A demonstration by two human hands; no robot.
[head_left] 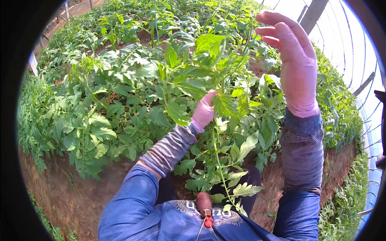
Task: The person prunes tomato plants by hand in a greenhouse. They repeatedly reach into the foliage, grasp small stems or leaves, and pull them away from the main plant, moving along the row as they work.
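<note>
My left hand (205, 113), in a pink glove, is closed around the stem of a tomato plant (224, 104) in the middle of the view. Leaves partly cover its fingers. Raised at the upper right is my right hand (297, 60), also gloved in pink, with its fingers bent and apart and nothing seen between them. A long leafy side shoot (219, 162) hangs below my left hand, down to my chest. Left of the plant's top, a thin green string (156, 30) runs upright among the leaves.
Dense tomato plants (99, 126) fill the bed ahead and to both sides. Bare soil (90, 192) lies at the lower left. A curved greenhouse frame with clear film (340, 39) stands at the right. A reddish-brown object (204, 201) hangs on a cord at my chest.
</note>
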